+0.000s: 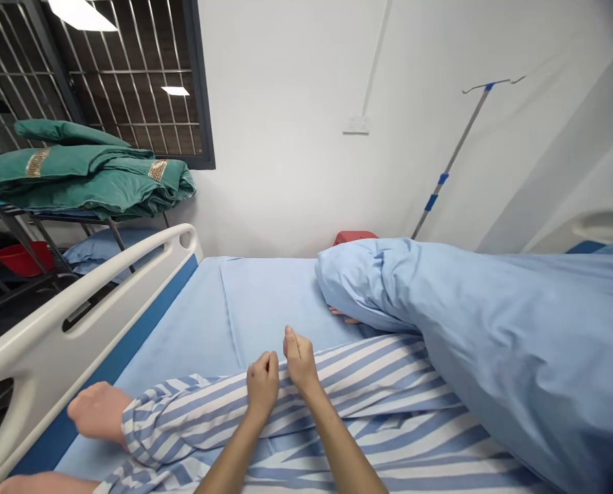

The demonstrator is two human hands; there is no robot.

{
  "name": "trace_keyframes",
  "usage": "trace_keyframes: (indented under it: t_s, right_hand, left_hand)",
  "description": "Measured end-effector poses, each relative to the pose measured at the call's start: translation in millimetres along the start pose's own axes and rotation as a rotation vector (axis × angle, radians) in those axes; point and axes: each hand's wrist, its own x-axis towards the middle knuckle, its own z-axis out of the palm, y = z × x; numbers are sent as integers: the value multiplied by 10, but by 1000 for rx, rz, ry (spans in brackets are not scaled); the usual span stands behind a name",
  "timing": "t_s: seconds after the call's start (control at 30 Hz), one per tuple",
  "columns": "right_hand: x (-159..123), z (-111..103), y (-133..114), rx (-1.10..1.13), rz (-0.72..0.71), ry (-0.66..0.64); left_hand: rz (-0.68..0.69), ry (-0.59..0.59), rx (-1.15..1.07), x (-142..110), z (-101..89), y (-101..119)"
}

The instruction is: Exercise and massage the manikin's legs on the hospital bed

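My left hand (262,384) and right hand (299,360) are working close together without touching, each closing on a fold of the blue-and-white striped pajama top (368,384) in the lower middle of the frame. The cloth seems to be pinched between fingers and thumb, which would keep it from slipping. Another person's bare hand (98,412) is lying at lower left, coming out of a striped cuff just beside the raised white bed rail (44,329), which appears to be guarding the bed's edge. A blue quilt (491,329) is lying bunched along the right, apparently leaving the striped cloth open to me. Fingertips (343,315) are showing under its edge, though I cannot tell whose. Folded green blankets (80,178) are sitting on a rack at upper left.
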Motion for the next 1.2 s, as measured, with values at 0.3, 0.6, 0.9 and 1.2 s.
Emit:
trace_keyframes:
  t_s: [0.3, 0.6, 0.9, 1.2]
  right_hand:
    - [77, -435, 134, -268, -35, 41]
    - [182, -953, 386, -312, -36, 142]
    - [74, -893, 520, -774, -3, 141]
    - [39, -840, 341, -868, 157, 13]
  left_hand:
    - [-3, -33, -60, 119, 543, 328]
    - [11, -45, 24, 63, 927, 294]
    - [-7, -175, -2, 105, 609, 229]
    - [-118, -53, 89, -475, -1403, -489]
